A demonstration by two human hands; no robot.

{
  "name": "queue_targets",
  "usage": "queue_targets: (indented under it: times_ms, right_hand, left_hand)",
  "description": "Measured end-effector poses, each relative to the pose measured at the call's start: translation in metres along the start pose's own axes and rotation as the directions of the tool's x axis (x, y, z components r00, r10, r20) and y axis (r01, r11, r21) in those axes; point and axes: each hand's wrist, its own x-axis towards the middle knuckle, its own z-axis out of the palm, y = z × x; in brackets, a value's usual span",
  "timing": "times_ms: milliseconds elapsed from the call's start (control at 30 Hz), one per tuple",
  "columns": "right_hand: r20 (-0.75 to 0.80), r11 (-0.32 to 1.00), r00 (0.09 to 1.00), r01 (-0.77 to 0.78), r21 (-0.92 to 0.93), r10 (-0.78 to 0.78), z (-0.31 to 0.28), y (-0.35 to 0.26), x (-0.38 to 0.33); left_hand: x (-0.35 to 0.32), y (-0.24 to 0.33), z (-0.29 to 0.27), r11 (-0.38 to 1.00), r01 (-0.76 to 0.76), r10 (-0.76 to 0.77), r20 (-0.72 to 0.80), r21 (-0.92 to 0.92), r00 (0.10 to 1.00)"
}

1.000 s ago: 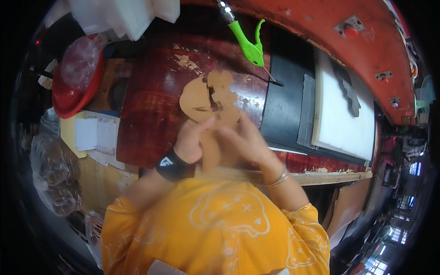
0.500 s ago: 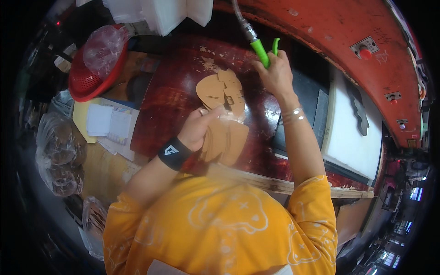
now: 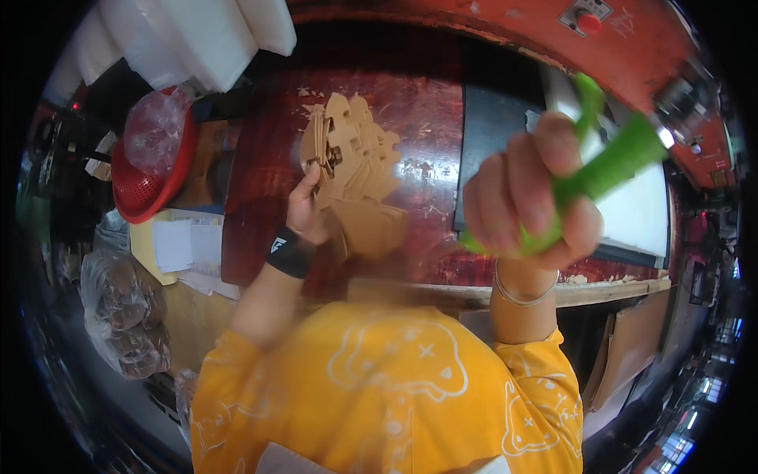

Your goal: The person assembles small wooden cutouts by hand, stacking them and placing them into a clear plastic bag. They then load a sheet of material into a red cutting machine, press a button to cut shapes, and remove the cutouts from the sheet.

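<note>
My right hand (image 3: 513,186) is raised close to the camera, its fingers wrapped round a bright green air blow gun (image 3: 616,164). The gun is tilted, one end pointing up and right. Lower down at the left, my left hand (image 3: 306,209), with a black band on its wrist, grips the side of a bundle of tan die-cut sheet pieces (image 3: 359,146). Slots and notched edges show on the upper pieces, and they fan apart a little. The bundle's lower end is smeared by motion. My left thumb lies along its near edge, while the other fingers are mostly hidden.
The pieces are over a dark red, worn tabletop (image 3: 426,118) with tan scraps. A red basket (image 3: 142,182) holding a clear bag, papers (image 3: 174,245) and bagged goods (image 3: 122,308) are at the left. A red machine (image 3: 505,24) spans the far side; a white board (image 3: 632,213) lies right.
My right hand has come up toward the camera with the air blow gun, which has turned. The tan pieces in my left hand have shifted and fanned. The whole view has swung.
</note>
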Motion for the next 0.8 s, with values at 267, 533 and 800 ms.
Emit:
queue_targets:
  times_ms: [267, 533, 800]
  right_hand:
    - [-0.208, 0.938, 0.976, -0.127, -0.322, 0.061, 0.008, -0.011, -0.011]
    - [-0.161, 0.989, 0.987, -0.021, -0.144, -0.002, 0.010, -0.020, 0.003]
    - [-0.321, 0.493, 0.938, -0.219, -0.842, -0.131, -0.016, -0.018, 0.023]
  left_hand:
    - [0.002, 0.000, -0.004, 0.995, 0.035, -0.039, -0.044, -0.093, 0.998]
    - [-0.008, -0.002, -0.014, 0.991, 0.119, -0.117, 0.037, -0.066, 0.992]
    - [-0.009, 0.029, 0.025, 0.866, 0.373, -0.388, -0.024, 0.332, 0.921]
